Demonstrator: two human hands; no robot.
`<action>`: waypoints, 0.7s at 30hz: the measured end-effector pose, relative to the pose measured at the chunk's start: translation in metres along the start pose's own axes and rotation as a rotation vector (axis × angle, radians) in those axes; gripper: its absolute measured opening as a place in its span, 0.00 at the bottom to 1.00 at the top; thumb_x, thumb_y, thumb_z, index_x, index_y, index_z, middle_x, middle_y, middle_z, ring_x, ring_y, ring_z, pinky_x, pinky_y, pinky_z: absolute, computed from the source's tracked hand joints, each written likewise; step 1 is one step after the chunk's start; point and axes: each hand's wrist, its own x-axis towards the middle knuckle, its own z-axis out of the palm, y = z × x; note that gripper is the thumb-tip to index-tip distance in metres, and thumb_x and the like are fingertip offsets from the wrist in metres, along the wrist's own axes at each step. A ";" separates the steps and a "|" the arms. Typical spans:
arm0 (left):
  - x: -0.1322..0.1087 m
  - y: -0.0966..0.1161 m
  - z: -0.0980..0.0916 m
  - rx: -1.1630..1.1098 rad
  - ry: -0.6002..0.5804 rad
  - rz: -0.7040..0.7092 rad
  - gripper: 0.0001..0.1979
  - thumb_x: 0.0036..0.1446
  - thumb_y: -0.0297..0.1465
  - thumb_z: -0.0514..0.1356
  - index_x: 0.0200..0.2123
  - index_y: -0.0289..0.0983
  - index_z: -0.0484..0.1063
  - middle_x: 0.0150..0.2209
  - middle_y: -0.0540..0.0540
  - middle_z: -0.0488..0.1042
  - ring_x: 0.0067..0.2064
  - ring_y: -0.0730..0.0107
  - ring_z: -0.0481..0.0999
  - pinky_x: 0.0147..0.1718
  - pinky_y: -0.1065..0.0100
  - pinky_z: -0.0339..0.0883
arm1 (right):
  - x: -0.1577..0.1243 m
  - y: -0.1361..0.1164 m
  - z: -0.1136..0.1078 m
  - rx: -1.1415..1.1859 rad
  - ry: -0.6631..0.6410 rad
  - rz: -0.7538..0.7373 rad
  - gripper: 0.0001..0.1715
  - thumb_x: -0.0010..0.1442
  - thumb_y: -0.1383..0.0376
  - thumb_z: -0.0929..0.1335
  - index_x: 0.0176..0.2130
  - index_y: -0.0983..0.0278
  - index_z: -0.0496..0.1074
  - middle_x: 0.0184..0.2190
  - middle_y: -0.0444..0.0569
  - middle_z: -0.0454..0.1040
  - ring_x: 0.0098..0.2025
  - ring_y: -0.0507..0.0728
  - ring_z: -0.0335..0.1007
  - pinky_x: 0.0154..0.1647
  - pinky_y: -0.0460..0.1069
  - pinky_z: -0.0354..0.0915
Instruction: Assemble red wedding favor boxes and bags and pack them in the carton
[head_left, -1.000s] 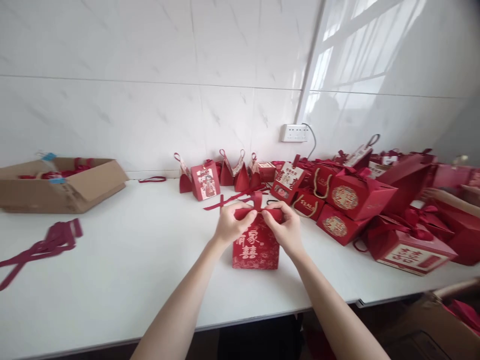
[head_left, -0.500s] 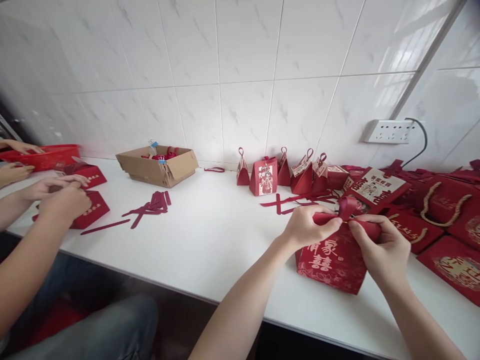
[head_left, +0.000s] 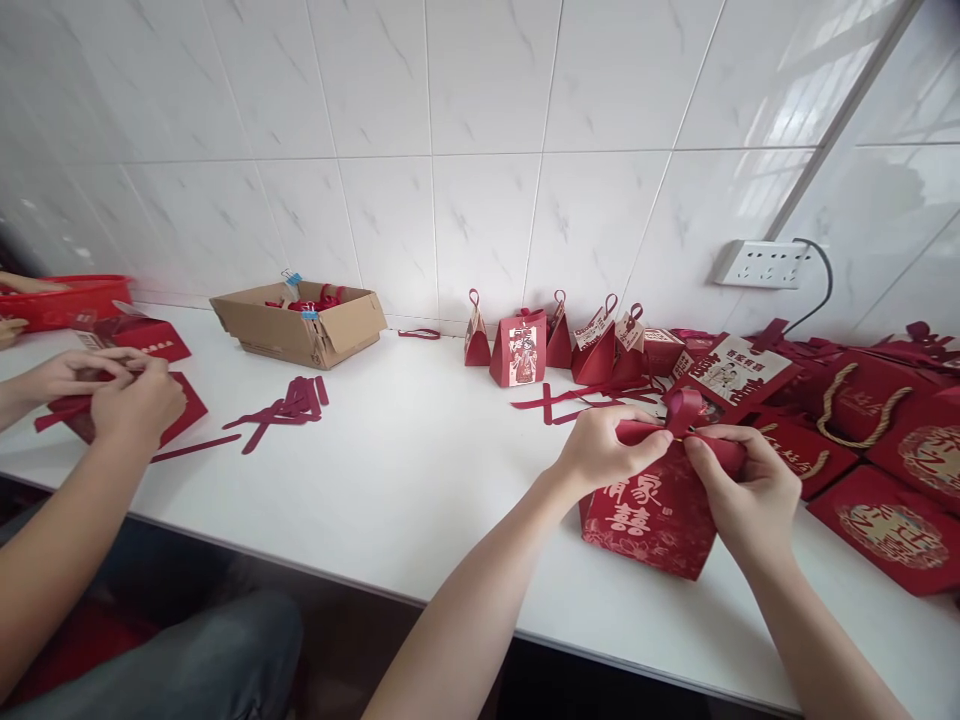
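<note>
A red gift box point(head_left: 649, 520) with pale printed characters stands on the white table close in front of me. My left hand point(head_left: 607, 450) pinches the left part of its top edge, thumb pressed toward the middle. On the other side my right hand point(head_left: 746, 485) grips the top edge, its thumb almost meeting the left one. Between the thumbs a dark red ribbon loop point(head_left: 684, 405) sticks up from the top. The fingers behind the box are partly hidden. Loose red ribbon strips point(head_left: 555, 402) lie just beyond the box.
Several small red boxes point(head_left: 517, 350) line the tiled wall. Red gift bags point(head_left: 862, 420) crowd the right side under a power strip point(head_left: 769, 265). A cardboard box point(head_left: 300, 325) stands left, near a ribbon pile point(head_left: 289, 405). A co-worker's hands point(head_left: 124, 385) handle another red box; a red basin point(head_left: 67, 300) is beyond.
The view has swung slightly, so everything sits a little further left. Both my hands keep the same hold on the gift box. The co-worker's hands stay on their box.
</note>
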 end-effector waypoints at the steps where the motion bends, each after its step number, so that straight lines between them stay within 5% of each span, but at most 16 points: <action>1: 0.000 0.000 0.000 0.000 0.003 -0.002 0.08 0.49 0.34 0.61 0.30 0.35 0.75 0.35 0.43 0.78 0.40 0.63 0.76 0.42 0.65 0.68 | 0.000 0.000 0.000 0.004 -0.002 -0.004 0.13 0.46 0.54 0.69 0.27 0.61 0.70 0.25 0.46 0.72 0.26 0.53 0.67 0.25 0.48 0.65; 21: 0.000 0.000 -0.001 0.035 0.012 0.033 0.08 0.50 0.34 0.60 0.29 0.35 0.74 0.33 0.45 0.78 0.37 0.67 0.76 0.37 0.69 0.68 | 0.000 -0.002 0.000 0.068 -0.016 0.068 0.11 0.44 0.56 0.70 0.27 0.60 0.71 0.26 0.47 0.73 0.28 0.55 0.68 0.27 0.49 0.65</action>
